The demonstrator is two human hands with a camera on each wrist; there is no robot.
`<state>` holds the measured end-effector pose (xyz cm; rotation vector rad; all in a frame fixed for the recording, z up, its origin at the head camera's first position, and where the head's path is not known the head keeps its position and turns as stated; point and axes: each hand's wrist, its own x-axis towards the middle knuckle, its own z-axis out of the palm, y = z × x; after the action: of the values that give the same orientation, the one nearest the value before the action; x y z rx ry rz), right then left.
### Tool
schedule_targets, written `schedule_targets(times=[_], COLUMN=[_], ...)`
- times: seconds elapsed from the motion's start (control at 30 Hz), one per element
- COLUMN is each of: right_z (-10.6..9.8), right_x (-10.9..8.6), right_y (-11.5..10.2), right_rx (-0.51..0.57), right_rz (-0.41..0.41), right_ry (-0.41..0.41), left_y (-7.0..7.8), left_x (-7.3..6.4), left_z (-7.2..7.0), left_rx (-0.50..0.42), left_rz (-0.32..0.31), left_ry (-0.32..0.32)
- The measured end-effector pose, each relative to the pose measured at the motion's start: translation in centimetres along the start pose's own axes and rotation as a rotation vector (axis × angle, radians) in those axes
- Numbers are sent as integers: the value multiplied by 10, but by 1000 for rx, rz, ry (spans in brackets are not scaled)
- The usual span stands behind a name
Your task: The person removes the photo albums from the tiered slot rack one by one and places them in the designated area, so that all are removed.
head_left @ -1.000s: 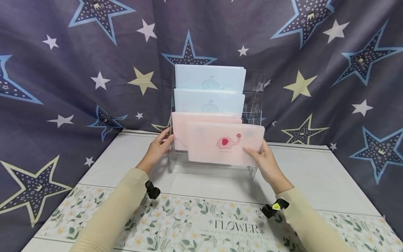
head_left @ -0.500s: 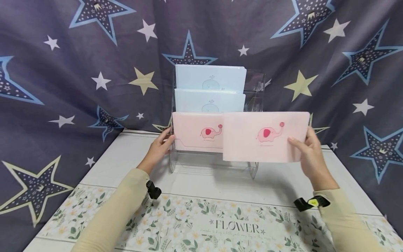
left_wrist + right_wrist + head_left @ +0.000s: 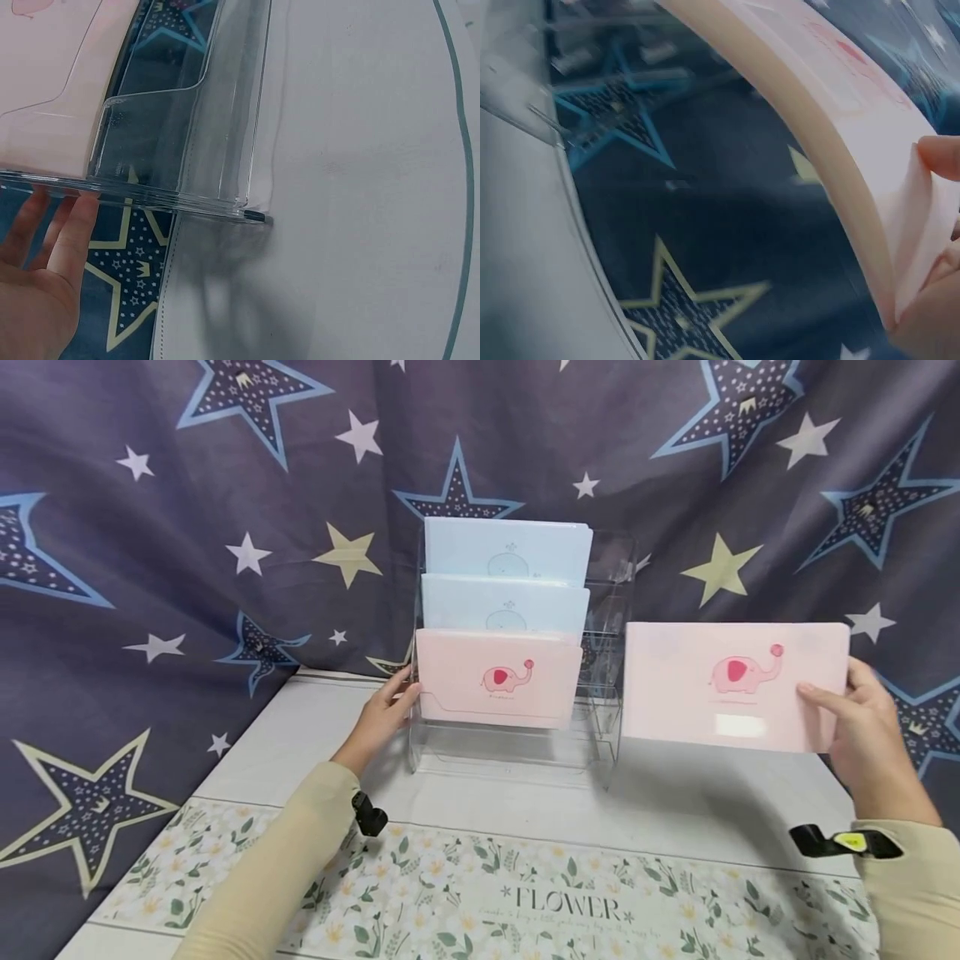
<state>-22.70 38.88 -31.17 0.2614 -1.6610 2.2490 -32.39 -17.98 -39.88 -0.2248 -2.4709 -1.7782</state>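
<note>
My right hand (image 3: 873, 727) pinches the right end of a pink notebook (image 3: 675, 681) with a red elephant on its cover, thumb in front and fingers behind. The notebook hangs upright in the air, right of a clear acrylic rack (image 3: 510, 767). In the right wrist view its pages (image 3: 810, 127) show edge-on and curved, with the thumb (image 3: 939, 156) on the cover. A similar pink notebook (image 3: 457, 672) stands in the rack's front tier. My left hand (image 3: 381, 714) touches the rack's left side; in the left wrist view its fingers (image 3: 73, 232) rest against the clear side panel.
Light blue whale notebooks (image 3: 457, 547) fill the two upper tiers of the rack. The rack stands on a white table cloth (image 3: 525, 810) with a floral band (image 3: 420, 893). A dark curtain (image 3: 187, 577) with stars hangs behind the table.
My right hand has drawn the pink notebook away from the rack's front, far to the right and slightly up. The notebook behind it is uncovered. My left hand has stayed at the rack's side.
</note>
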Motion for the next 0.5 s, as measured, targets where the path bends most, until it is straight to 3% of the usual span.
schedule_targets(times=[0.23,0.5], right_z=[-40,-69], right_x=[13,31], right_y=[-1,15], right_rx=[-105,-305], right_rz=[109,404], right_ry=[108,96], left_y=[2,4], left_x=[-1,-3], left_z=[0,0], left_rx=[27,37], left_rz=[-10,-19], left_ry=[12,2])
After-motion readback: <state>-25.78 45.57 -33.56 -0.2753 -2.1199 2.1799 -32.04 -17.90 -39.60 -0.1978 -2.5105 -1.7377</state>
